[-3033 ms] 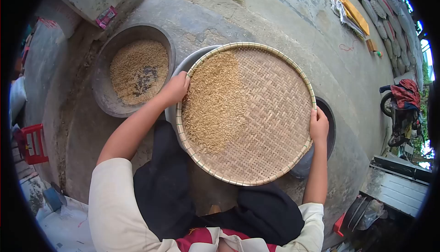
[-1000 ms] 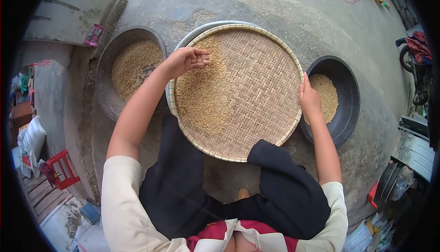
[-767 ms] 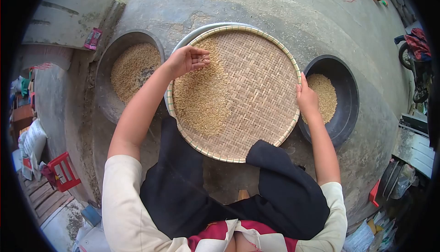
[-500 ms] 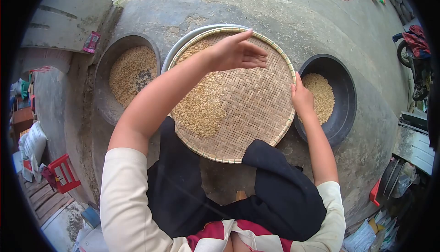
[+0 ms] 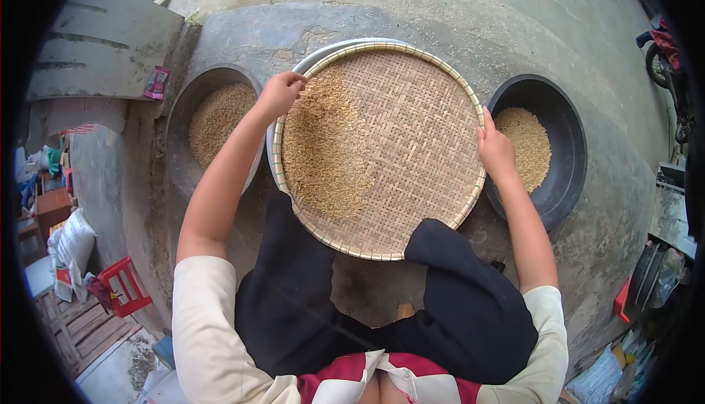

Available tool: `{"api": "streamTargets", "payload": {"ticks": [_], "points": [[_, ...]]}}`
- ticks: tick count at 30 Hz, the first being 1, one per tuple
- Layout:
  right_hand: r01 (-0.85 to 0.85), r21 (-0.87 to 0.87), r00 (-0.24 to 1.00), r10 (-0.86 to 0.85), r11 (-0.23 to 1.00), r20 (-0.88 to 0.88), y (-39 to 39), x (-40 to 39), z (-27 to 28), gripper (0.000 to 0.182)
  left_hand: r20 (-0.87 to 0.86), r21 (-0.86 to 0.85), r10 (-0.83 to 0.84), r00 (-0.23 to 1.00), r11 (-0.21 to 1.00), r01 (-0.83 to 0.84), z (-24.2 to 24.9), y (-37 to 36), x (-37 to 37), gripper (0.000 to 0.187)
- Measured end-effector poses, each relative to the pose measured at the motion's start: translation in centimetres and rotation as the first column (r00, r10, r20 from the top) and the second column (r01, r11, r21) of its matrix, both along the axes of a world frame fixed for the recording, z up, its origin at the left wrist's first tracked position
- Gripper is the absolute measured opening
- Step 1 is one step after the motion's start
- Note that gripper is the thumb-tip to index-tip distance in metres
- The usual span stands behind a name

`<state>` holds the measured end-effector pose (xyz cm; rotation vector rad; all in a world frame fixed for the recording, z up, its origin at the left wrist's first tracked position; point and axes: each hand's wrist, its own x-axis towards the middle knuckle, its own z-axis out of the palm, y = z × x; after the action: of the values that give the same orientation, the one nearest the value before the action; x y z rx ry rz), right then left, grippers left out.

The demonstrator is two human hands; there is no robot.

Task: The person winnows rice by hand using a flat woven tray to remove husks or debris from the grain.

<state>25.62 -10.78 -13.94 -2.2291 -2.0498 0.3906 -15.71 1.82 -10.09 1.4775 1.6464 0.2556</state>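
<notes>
A round woven bamboo tray (image 5: 433, 139) sits over a metal basin (image 5: 323, 51) in front of my knees. Unhusked rice grain (image 5: 323, 147) lies heaped on the tray's left half; the right half is bare weave. My left hand (image 5: 279, 94) grips the tray's upper left rim, next to the grain. My right hand (image 5: 495, 151) holds the right rim, fingers over the edge. Both arms reach out from cream sleeves.
A dark pan of grain (image 5: 213, 114) stands to the left of the tray, and a black tub with grain (image 5: 540, 143) to the right. All rest on a worn concrete slab (image 5: 440, 15). A red crate (image 5: 121, 294) is at the lower left, a motorbike (image 5: 664, 48) at the far right.
My left hand picked at the grain, swept across over the middle of the tray, then came back to grip the upper left rim. My right hand stayed on the right rim.
</notes>
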Motion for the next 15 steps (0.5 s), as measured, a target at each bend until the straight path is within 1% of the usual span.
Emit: {"api": "streamTargets", "payload": {"ticks": [1, 3, 4, 6, 7, 8, 10, 11, 13, 15], "points": [[0.002, -0.002, 1.0, -0.002, 1.0, -0.002, 0.0, -0.1, 0.2, 0.047, -0.052, 0.039, -0.009, 0.999, 0.999, 0.012, -1.3, 0.1, -1.3, 0.025], [0.002, 0.007, 1.0, -0.002, 1.0, -0.004, -0.1, -0.1, 0.1, 0.047, -0.163, 0.115, -0.028, 0.986, 0.992, 0.047, -1.0, -0.6, -1.2, 0.022], [0.002, 0.021, 1.0, -0.002, 1.0, -0.006, -0.1, -0.1, 0.0, 0.047, -0.162, 0.114, -0.026, 0.986, 0.992, 0.045, -0.9, -1.0, -0.9, 0.022], [0.008, 0.01, 1.0, -0.008, 1.0, 0.001, -0.1, -0.3, 0.2, 0.047, -0.215, 0.334, -0.117, 0.97, 0.924, 0.185, -0.3, -1.8, 0.1, 0.021], [0.017, 0.001, 1.0, -0.017, 1.0, 0.006, -0.1, -0.3, 0.3, 0.047, -0.26, 0.3, -0.13, 0.957, 0.931, 0.209, 0.1, -1.8, 0.7, 0.021], [0.016, 0.0, 1.0, -0.016, 1.0, 0.008, -0.1, -0.2, 0.2, 0.047, -0.258, 0.3, -0.129, 0.957, 0.931, 0.207, 0.0, -1.9, 0.8, 0.021], [0.023, 0.002, 1.0, -0.023, 1.0, 0.004, -0.1, -0.1, -0.2, 0.047, -0.46, 0.364, -0.204, 0.864, 0.844, 0.393, -0.1, -1.6, 0.9, 0.029], [0.023, 0.001, 1.0, -0.023, 1.0, 0.002, -0.1, -0.2, -0.2, 0.047, -0.462, 0.363, -0.204, 0.863, 0.845, 0.394, -0.1, -1.3, 0.8, 0.029], [0.029, -0.009, 1.0, -0.029, 1.0, -0.001, -0.1, -0.1, 0.0, 0.047, -0.4, 0.286, -0.294, 0.868, 0.859, 0.424, -0.1, -0.2, 0.6, 0.035], [0.037, -0.02, 0.999, -0.038, 0.999, -0.014, -0.1, -0.2, 0.2, 0.047, -0.4, 0.254, -0.329, 0.855, 0.857, 0.449, -0.8, 0.8, 0.3, 0.036]]}}
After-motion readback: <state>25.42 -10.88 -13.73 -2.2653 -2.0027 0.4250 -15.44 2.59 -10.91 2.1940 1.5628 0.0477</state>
